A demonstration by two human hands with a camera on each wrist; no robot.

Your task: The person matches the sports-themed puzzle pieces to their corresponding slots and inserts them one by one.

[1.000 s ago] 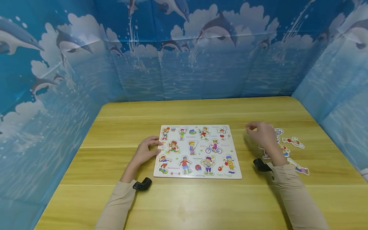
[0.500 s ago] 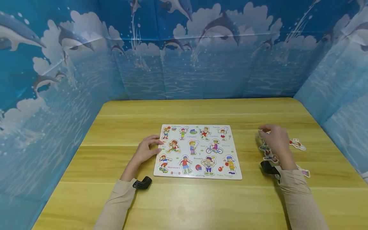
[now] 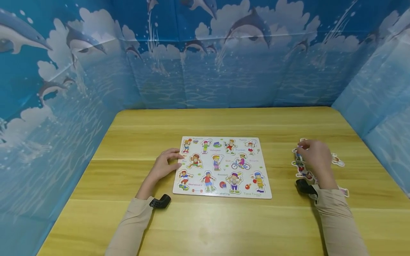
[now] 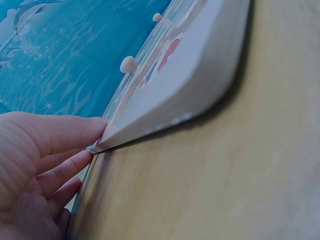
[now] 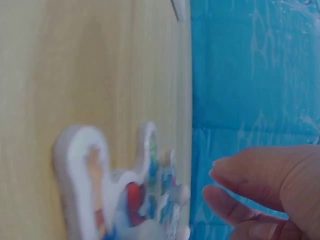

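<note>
The fingers point(image 4: 65, 131) of the left hand point(image 3: 163, 165) lay straight against the left edge of the puzzle board point(image 3: 222, 166); those of the right hand point(image 3: 314, 156) hung loosely apart over the loose puzzle pieces point(image 3: 301, 167), and I could not tell whether they touched one. I saw one worktop point(image 3: 205, 220) and one board flat at its centre, long axis running left to right, printed figures upright toward me. I counted twelve figures on it. At least four pieces lay right of the board.
</note>
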